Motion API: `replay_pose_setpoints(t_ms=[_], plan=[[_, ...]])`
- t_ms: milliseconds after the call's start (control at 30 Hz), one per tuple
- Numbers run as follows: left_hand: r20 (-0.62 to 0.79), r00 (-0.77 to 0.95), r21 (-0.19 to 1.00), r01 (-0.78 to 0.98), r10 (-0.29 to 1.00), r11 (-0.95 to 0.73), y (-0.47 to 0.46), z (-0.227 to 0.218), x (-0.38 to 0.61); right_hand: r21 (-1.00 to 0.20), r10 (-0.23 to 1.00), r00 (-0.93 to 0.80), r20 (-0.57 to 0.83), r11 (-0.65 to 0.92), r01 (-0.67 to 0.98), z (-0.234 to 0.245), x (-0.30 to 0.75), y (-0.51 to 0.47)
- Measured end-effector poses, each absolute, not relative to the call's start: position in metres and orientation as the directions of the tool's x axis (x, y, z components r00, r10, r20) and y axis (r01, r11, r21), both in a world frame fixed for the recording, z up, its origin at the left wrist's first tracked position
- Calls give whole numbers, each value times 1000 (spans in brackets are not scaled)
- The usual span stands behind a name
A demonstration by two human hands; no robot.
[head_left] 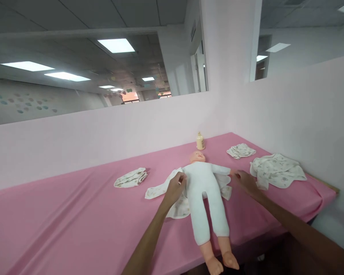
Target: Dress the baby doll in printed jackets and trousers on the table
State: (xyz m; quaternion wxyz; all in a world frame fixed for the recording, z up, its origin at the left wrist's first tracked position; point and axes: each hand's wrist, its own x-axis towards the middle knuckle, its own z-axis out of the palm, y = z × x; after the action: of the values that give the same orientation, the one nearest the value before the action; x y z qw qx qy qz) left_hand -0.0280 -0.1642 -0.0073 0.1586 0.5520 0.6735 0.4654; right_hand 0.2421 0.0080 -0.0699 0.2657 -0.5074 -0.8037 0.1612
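Observation:
A baby doll (202, 181) with a white cloth body lies on its back, its head toward the wall and its bare feet at the table's front edge. Spread partly beneath it is a white patterned baby shirt (179, 209), one sleeve reaching out to the left. My left hand (175, 187) is closed at the shirt's edge beside the doll's chest, fingertips pinched together. The doll's arm on that side is hidden. On the other side, my right hand (246, 182) grips the small hand of the doll's outstretched arm with its fingertips.
A pink cloth (83, 221) covers the table, which meets walls behind and at right. A cream bottle (200, 142) stands beyond the doll's head. Folded patterned cloths lie at left (131, 178) and back right (240, 151); a larger patterned garment (278, 170) lies at right.

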Motion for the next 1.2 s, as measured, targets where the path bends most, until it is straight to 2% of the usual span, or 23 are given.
replay_pose_setpoints(t_ms=[33,100,133,200,300,400,567,633,700,800,867,967,1133,1200], plan=[[344,-281,744,663,896,-78,-148,-4,-18,-525,910,-337,241,414,744,-79,258,10],[360,-85,596,787,929,-159,-109,1,5,-513,882,-407,240,470,718,-93,276,10],[330,26,504,841,944,-199,-89,3,16,-511,859,-448,249,509,692,-97,277,8],[169,203,303,920,964,-247,-49,5,36,-519,825,-506,253,557,649,-100,271,1],[-88,208,48,978,974,-205,-2,0,52,-524,812,-538,228,568,635,-98,248,-7],[-148,125,-65,989,981,-135,24,-8,53,-489,809,-561,172,565,664,-93,232,-8],[-154,136,-93,984,979,-151,21,-1,44,-372,655,-732,188,737,564,-87,239,16],[-134,170,-56,982,976,-179,8,7,40,-291,664,-715,216,743,602,-83,251,37],[-81,205,43,978,975,-202,-7,15,36,-217,728,-644,234,685,695,-77,266,62],[51,206,230,950,977,-213,-28,22,29,-204,790,-562,247,609,767,-70,289,98],[105,153,288,941,983,-178,-37,24,23,-204,815,-524,247,573,794,-67,300,112],[112,78,296,949,991,-108,-43,24,17,-198,831,-508,227,550,811,-69,307,115],[84,69,281,955,994,-91,-40,22,21,-151,820,-528,220,563,812,-71,287,94],[70,65,291,953,995,-82,-39,20,27,-208,797,-548,254,599,774,-69,266,85]])
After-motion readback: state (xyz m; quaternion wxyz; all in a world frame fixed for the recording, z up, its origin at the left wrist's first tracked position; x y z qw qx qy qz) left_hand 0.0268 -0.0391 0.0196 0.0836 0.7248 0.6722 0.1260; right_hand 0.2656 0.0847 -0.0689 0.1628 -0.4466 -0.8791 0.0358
